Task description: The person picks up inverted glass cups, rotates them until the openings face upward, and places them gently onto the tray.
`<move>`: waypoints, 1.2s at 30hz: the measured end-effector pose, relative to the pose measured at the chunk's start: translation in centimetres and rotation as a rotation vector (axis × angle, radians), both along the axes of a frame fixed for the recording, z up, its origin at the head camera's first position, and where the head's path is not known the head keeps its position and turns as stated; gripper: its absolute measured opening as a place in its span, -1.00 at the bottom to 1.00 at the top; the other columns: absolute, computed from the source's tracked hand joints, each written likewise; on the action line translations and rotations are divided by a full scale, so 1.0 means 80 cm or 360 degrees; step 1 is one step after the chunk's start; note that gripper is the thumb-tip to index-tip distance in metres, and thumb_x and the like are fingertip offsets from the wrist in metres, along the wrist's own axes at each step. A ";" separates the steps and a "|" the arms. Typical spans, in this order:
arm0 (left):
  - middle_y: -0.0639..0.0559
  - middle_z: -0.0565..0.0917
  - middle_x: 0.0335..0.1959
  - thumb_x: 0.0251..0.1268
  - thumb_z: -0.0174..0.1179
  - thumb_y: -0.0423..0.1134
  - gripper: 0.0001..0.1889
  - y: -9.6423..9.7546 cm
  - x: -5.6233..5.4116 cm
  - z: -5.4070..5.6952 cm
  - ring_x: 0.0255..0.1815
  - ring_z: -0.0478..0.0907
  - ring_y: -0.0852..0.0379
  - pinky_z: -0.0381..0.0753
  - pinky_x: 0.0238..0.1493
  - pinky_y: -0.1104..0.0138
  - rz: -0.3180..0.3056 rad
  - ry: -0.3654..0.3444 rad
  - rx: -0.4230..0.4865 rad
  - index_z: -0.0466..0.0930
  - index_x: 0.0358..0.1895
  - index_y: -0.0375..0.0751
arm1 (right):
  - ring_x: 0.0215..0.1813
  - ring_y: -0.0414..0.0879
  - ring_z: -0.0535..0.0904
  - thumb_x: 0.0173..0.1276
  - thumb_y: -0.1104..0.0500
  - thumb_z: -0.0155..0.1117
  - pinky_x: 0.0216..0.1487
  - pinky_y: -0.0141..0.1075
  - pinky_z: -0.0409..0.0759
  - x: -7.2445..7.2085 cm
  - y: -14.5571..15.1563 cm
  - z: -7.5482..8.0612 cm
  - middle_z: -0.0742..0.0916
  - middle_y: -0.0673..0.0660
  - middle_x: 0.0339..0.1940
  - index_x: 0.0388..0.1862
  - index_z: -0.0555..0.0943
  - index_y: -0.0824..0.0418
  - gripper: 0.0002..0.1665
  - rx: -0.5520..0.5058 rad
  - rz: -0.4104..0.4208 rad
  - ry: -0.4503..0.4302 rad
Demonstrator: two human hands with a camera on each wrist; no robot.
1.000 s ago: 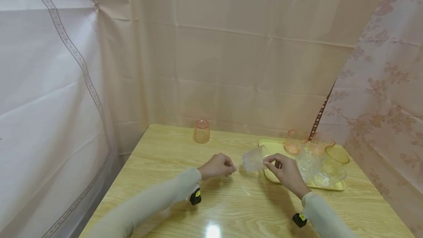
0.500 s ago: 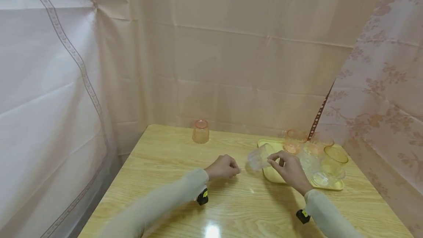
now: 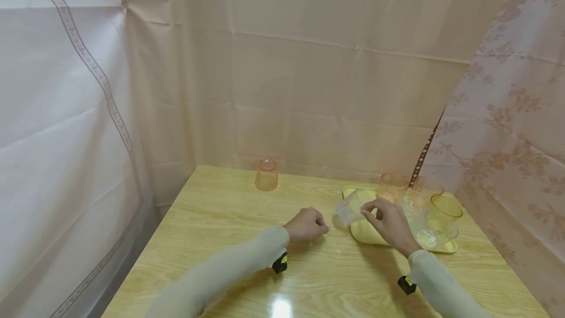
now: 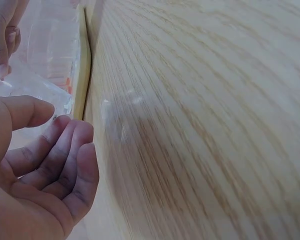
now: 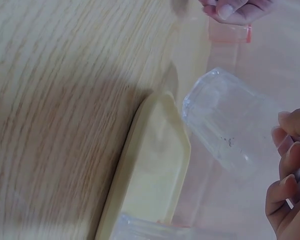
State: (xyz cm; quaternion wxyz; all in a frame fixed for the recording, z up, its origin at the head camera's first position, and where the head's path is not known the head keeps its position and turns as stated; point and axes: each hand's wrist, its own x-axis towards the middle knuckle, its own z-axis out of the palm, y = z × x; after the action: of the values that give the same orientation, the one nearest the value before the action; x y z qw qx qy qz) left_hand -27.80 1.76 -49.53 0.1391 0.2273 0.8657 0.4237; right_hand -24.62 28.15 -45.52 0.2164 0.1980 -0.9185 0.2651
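Note:
My right hand (image 3: 388, 225) pinches the rim of a clear plastic cup (image 3: 350, 208) between thumb and fingers. The cup hangs tilted, its base toward the left, over the left end of a yellow tray (image 3: 366, 233). In the right wrist view that clear cup (image 5: 225, 120) has small dark marks on its wall. To the left, low over the table, is my left hand (image 3: 306, 224). Its fingers (image 4: 65, 165) are loosely curled, and nothing lies between them and the thumb.
Several cups stand at the tray's right side: orange ones (image 3: 390, 188) behind, a yellow one (image 3: 446, 207) at the right, clear ones (image 3: 415, 210) in front. An orange cup (image 3: 267, 176) rests upside down near the table's back edge. Cloth hangings (image 3: 309, 87) enclose the wooden table (image 3: 220, 210).
My right hand has carried the clear cup a little to the right, over the tray's left end, tilting its base lower. The left hand has shifted right too.

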 end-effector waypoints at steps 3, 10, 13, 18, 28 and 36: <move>-0.04 0.70 -0.58 0.44 0.30 -0.21 -0.77 0.007 -0.001 -0.001 -0.62 0.56 0.15 0.49 -0.54 0.39 0.0009 0.0014 -0.0002 0.76 -0.42 -0.19 | -0.63 -0.28 0.29 0.37 0.23 0.46 -0.62 -0.34 0.31 -0.001 0.003 0.002 0.70 -0.06 -0.35 -0.20 0.76 0.12 -0.95 0.0003 -0.0006 -0.0004; -0.04 0.69 -0.61 0.40 0.32 -0.24 -0.78 0.018 0.001 -0.005 -0.64 0.56 0.16 0.47 -0.57 0.42 0.0038 -0.0010 0.0023 0.76 -0.44 -0.22 | -0.57 -0.28 0.32 0.40 0.20 0.44 -0.58 -0.33 0.32 -0.002 0.009 0.002 0.70 -0.08 -0.34 -0.20 0.77 0.11 -0.96 0.0053 -0.0022 0.0008; -0.02 0.66 -0.66 0.39 0.32 -0.25 -0.76 0.023 0.001 -0.008 -0.69 0.47 0.22 0.42 -0.59 0.44 0.0030 -0.0003 0.0035 0.74 -0.49 -0.23 | -0.54 -0.28 0.35 0.37 0.23 0.46 -0.55 -0.34 0.35 -0.002 0.011 0.001 0.71 -0.07 -0.33 -0.21 0.77 0.12 -0.95 0.0080 -0.0041 0.0052; 0.02 0.61 -0.72 0.38 0.31 -0.26 -0.70 0.034 -0.001 -0.011 -0.75 0.37 0.26 0.32 -0.65 0.45 0.0008 0.0022 0.0056 0.71 -0.55 -0.28 | -0.51 -0.28 0.40 0.33 0.27 0.48 -0.52 -0.34 0.40 -0.004 0.016 0.002 0.72 -0.03 -0.32 -0.22 0.76 0.16 -0.93 0.0089 -0.0048 0.0126; 0.00 0.66 -0.68 0.36 0.33 -0.26 -0.69 0.059 -0.001 -0.009 -0.73 0.37 0.25 0.32 -0.64 0.45 0.0017 0.0019 0.0029 0.68 -0.58 -0.27 | -0.48 -0.27 0.44 0.35 0.26 0.46 -0.50 -0.32 0.44 -0.012 0.026 -0.001 0.73 0.01 -0.29 -0.21 0.75 0.17 -0.93 0.0158 -0.0084 0.0175; 0.08 0.60 -0.78 0.35 0.35 -0.22 -0.59 0.084 -0.001 -0.013 -0.83 0.29 0.28 0.20 -0.75 0.46 0.0058 0.0071 -0.0065 0.59 -0.72 -0.19 | -0.46 -0.21 0.52 0.34 0.27 0.47 -0.46 -0.26 0.50 -0.014 0.033 0.000 0.73 0.04 -0.27 -0.22 0.75 0.18 -0.94 0.0200 -0.0128 0.0159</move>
State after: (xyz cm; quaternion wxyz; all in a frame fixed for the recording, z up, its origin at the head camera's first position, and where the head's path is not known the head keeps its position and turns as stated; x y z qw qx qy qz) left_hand -27.86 8.45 -50.58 0.1166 0.2178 0.8811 0.4032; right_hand -25.74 30.75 -45.51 0.2595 0.1871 -0.9286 0.1878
